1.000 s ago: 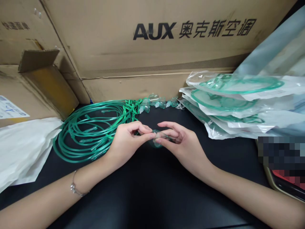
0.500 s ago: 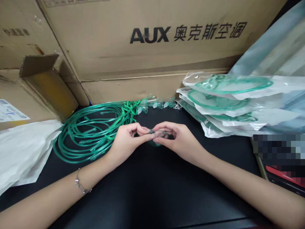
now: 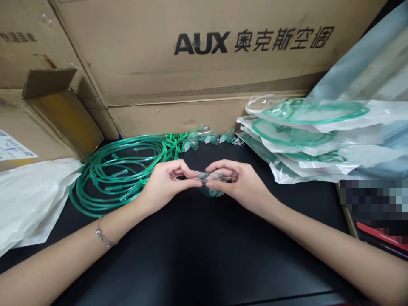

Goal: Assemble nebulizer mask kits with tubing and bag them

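My left hand (image 3: 167, 180) and my right hand (image 3: 236, 182) meet over the middle of the black table (image 3: 204, 255). Both pinch a small clear greenish plastic mask part (image 3: 211, 189) between thumb and fingertips, and most of it is hidden by the fingers. A coil of green tubing (image 3: 117, 170) lies just left of my left hand, with green straps (image 3: 174, 142) at its far end. Several small clear connectors (image 3: 207, 136) lie beyond my hands near the cardboard.
A stack of sealed bags with green masks (image 3: 302, 136) lies at the right. Large cardboard boxes (image 3: 204, 63) wall off the back and left. White paper pouches (image 3: 28, 199) rest at the left edge. A blurred-out patch (image 3: 372, 204) sits at the right edge.
My hands have stayed together over the same spot. The fingers have shifted slightly on the clear part, and the view has jittered a little.
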A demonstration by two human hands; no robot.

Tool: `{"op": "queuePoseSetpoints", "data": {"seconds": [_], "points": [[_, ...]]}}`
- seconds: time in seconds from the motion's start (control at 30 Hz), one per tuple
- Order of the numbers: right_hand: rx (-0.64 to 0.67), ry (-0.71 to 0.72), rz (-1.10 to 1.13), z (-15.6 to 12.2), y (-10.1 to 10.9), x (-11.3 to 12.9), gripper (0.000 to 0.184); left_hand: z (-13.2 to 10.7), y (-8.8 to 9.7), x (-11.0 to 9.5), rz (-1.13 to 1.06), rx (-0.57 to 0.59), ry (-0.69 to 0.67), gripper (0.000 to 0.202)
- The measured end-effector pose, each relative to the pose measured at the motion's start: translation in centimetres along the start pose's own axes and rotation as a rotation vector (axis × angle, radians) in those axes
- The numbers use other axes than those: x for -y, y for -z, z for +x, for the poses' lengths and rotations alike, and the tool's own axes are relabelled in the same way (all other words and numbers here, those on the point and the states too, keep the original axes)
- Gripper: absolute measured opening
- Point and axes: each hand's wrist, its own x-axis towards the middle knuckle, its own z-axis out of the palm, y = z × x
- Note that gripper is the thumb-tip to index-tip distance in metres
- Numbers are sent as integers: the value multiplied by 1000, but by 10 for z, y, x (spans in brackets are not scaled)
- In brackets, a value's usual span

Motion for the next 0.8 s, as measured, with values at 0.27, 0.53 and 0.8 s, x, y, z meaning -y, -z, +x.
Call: {"op": "queuePoseSetpoints", "data": {"seconds": [0.27,0.53,0.8], "points": [[-139,191,-280,-8,-5,-2,19,0,-9,-3,50,-93,12,18],[-189,285,-445,-11,-10,-1,16,-2,-14,-7,76,-148,40,16],[-169,362,-446,-13,-10,-3,17,-4,-17,-10,24,-167,102,15]]}}
